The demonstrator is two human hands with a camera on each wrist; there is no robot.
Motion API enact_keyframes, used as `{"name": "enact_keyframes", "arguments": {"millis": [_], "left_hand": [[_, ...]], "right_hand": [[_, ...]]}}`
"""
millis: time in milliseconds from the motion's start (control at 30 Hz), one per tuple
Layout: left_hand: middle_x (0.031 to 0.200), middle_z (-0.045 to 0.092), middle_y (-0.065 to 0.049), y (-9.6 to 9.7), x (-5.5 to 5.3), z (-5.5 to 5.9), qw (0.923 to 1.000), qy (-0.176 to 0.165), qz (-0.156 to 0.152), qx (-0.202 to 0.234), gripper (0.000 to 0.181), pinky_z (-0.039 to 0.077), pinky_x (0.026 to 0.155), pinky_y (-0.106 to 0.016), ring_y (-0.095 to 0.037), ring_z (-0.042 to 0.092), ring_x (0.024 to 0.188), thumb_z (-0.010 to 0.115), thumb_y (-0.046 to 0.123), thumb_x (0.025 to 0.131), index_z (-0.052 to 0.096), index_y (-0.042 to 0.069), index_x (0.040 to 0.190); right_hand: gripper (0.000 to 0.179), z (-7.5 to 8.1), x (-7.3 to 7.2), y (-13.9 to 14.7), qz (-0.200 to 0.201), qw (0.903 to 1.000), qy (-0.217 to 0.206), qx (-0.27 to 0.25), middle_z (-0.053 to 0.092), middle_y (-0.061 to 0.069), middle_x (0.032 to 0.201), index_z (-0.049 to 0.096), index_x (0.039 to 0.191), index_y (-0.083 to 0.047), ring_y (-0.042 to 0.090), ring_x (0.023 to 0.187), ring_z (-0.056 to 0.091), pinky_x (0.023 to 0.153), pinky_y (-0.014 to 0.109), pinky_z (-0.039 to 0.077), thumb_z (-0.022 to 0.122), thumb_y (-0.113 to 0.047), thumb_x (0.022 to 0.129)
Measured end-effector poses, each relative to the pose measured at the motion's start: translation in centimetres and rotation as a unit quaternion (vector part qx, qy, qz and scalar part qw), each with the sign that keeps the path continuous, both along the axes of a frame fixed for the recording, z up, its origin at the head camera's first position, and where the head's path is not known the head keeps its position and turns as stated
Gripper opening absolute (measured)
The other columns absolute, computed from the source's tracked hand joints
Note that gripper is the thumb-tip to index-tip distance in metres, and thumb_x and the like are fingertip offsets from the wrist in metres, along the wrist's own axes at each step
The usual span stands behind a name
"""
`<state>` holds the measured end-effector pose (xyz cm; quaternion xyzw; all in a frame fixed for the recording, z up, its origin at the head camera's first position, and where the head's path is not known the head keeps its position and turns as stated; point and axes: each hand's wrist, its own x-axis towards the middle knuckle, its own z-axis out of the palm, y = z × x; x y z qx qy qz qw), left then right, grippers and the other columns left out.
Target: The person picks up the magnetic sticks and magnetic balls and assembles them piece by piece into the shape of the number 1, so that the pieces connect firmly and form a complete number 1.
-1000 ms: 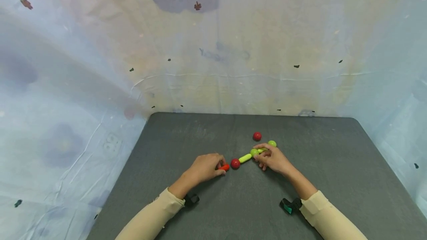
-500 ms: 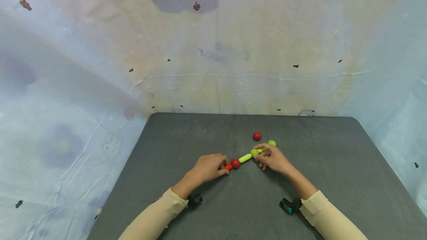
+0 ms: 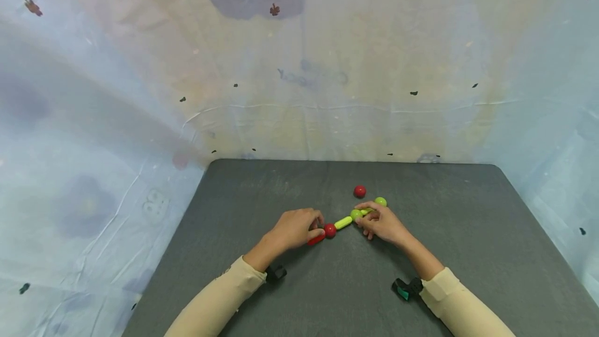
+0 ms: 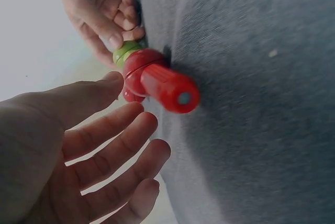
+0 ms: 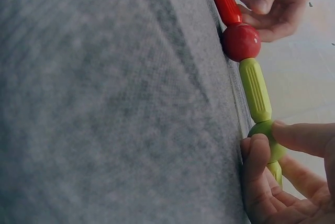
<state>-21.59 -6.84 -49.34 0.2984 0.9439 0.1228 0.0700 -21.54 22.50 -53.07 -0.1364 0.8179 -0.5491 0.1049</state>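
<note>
A chain of magnetic-looking rods and balls lies on the grey table. The red rod meets a red ball, followed by a yellow-green rod and a green ball. My left hand hovers beside the red rod; in the left wrist view its fingers are spread and apart from the rod, with the thumb close to the red ball. My right hand pinches the green ball between thumb and fingers. Beyond that, a second yellow-green rod, partly hidden by the fingers, leads to another green ball.
One loose red ball sits behind the chain. The grey tabletop ends at a hanging patterned sheet at the back and sides. Dark wrist cameras are strapped below both sleeves.
My left hand has carried the red rod rightward to the red ball, then let go of it; the rod now sits against the ball. My right hand stays on the green ball.
</note>
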Motion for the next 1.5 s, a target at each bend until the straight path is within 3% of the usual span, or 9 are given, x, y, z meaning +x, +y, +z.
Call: {"name": "enact_keyframes", "arguments": {"millis": [700,1167,1500], "left_hand": [[0.111,0.07,0.008,2.5,-4.2,1.7,0.9989,-0.034,-0.01,0.032,0.023,0.052,0.071,-0.029,-0.007,0.063,0.086,0.071,0.036,0.107,0.072,0.024,0.126],[0.12,0.07,0.005,4.1,-8.5,0.7,0.9951,-0.053,-0.012,0.082,0.03,0.055,0.079,-0.036,-0.011,0.065,0.096,0.07,0.03,0.108,0.069,0.019,0.136],[0.125,0.069,0.001,5.3,-10.9,0.2,0.9919,-0.071,-0.019,0.104,0.034,0.055,0.082,-0.037,-0.015,0.066,0.1,0.07,0.026,0.108,0.066,0.016,0.14]], "right_hand": [[0.039,-0.3,0.0,0.0,-0.005,0.9999,0.007,0.007,0.076,0.019,0.092,0.063,0.14,0.004,0.027,0.068,0.069,0.056,0.037,0.058,0.072,-0.008,0.104],[0.039,-0.4,-0.2,0.0,-0.008,1.0,0.001,0.003,0.076,0.02,0.091,0.062,0.14,0.006,0.028,0.068,0.069,0.056,0.039,0.058,0.071,-0.007,0.104],[0.036,-0.3,0.0,-0.1,-0.003,0.9998,0.016,0.011,0.076,0.02,0.092,0.063,0.138,0.006,0.023,0.066,0.069,0.056,0.036,0.058,0.07,-0.004,0.104]]}}
